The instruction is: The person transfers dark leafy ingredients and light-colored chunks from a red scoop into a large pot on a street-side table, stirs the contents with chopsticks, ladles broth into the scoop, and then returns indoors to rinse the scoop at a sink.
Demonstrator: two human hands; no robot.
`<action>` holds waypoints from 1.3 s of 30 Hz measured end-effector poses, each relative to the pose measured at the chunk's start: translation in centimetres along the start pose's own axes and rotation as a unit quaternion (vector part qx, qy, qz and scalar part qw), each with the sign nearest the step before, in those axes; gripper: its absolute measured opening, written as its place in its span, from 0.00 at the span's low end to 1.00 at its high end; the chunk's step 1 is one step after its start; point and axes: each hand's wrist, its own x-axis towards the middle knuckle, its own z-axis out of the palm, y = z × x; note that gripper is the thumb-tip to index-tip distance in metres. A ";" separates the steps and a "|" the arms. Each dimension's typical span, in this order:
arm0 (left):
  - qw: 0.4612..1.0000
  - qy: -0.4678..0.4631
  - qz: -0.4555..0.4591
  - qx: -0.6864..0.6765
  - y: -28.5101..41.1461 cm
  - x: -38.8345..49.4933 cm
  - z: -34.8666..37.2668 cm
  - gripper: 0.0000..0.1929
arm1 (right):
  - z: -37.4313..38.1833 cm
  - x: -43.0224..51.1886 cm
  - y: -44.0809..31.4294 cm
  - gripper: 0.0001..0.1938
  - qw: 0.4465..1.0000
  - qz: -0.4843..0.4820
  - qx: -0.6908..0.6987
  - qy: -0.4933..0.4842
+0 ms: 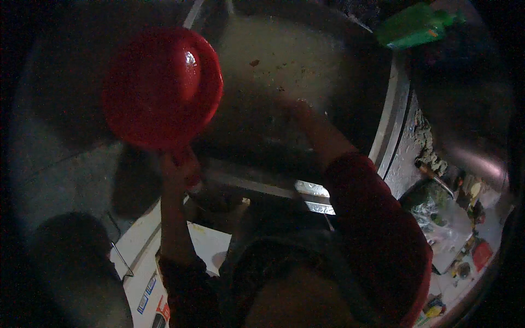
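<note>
My left hand (pixel 180 164) grips the short handle of a round red plastic dipper (pixel 158 88), held over the left part of a dark basin (pixel 233 178). A bright reflection lies on the dipper's surface. Cloudy water (pixel 283 45) with small brown bits fills the basin ahead of me. My right hand (pixel 297 108) reaches from a dark red sleeve down to the water; its fingers are dim and partly hidden in it, so whether they hold anything does not show.
A green plastic bottle (pixel 414 30) lies beyond the basin's right rim. Right of the basin, a worktop carries a clear plastic bag (pixel 434 221), crumbly scraps (pixel 426 139) and a red piece (pixel 482 254). White printed boxes or panels (pixel 143 283) stand at lower left.
</note>
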 end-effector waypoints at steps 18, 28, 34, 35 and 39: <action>0.976 -0.112 -0.026 -0.186 8.8 2.1 -0.7 0.26 | 2.8 -22.7 -34.1 0.14 0.916 -0.335 0.040 -0.218; 0.995 -0.071 0.009 -0.070 8.7 2.8 0.4 0.25 | -5.7 -19.5 -31.1 0.08 0.966 -0.240 0.071 -0.059; 0.995 -0.008 0.062 0.073 9.5 1.8 0.5 0.25 | -36.2 -14.6 -32.6 0.10 0.738 -0.254 -0.153 0.606; 0.995 -0.023 0.060 0.069 9.6 2.1 0.7 0.24 | -39.7 -15.1 -34.1 0.12 0.708 -0.231 -0.115 0.657; 0.985 -0.118 0.006 -0.127 5.5 3.5 1.2 0.22 | -49.0 -12.0 -36.0 0.14 0.687 -0.118 -0.239 0.676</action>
